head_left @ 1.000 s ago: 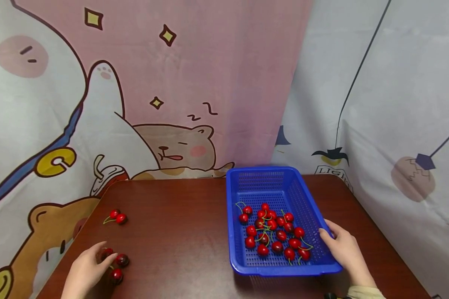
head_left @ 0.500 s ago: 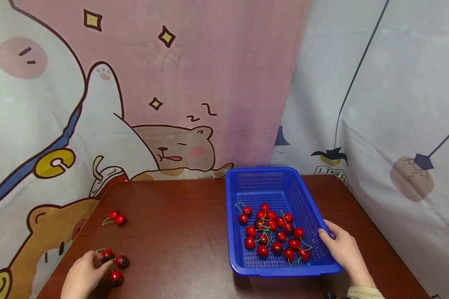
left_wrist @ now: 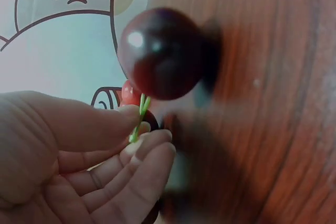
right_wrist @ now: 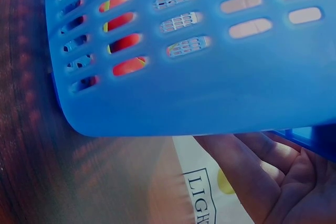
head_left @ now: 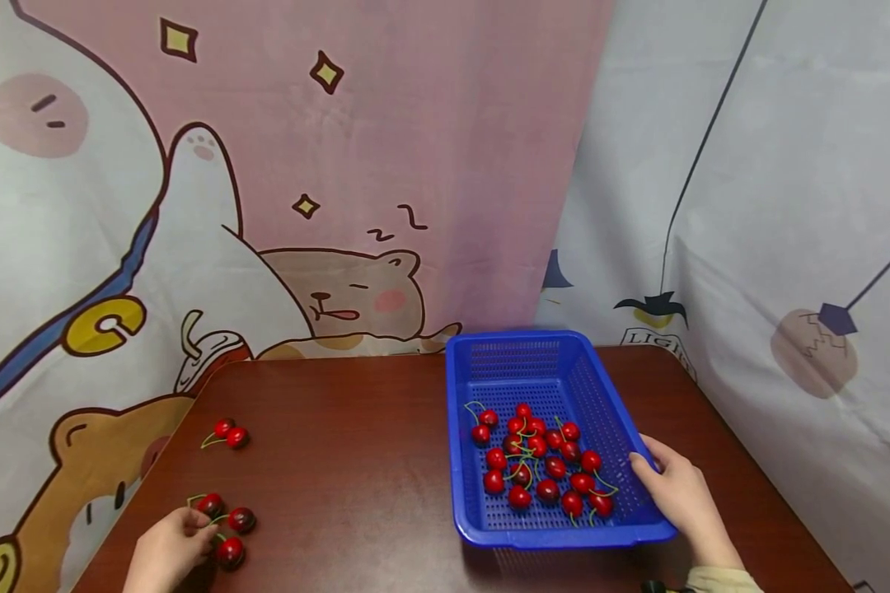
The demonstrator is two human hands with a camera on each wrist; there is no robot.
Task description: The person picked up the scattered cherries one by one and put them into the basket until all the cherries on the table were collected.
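My left hand [head_left: 166,548], low at the left of the table, pinches a thin green cherry stem [left_wrist: 143,109] between thumb and fingers. A dark red cherry [left_wrist: 160,53] shows large beside the fingertips in the left wrist view. Three cherries lie around that hand in the head view, one of them this front cherry [head_left: 230,553]; which one the pinched stem belongs to is hard to tell. My right hand [head_left: 682,498] grips the right rim of a blue plastic basket [head_left: 564,539], thumb over the edge. Inside the basket lie several red cherries [head_left: 547,492] with green stems.
Two more cherries [head_left: 237,437] joined by their stems lie farther back on the left. The brown wooden table [head_left: 356,461] runs back to a cartoon-printed curtain [head_left: 430,148]. Light cloth [head_left: 771,206] hangs along the right side.
The left thumb and fingers have closed together on a stem beside the cherries. My right hand and the basket stay in place; the head view shifts only slightly.
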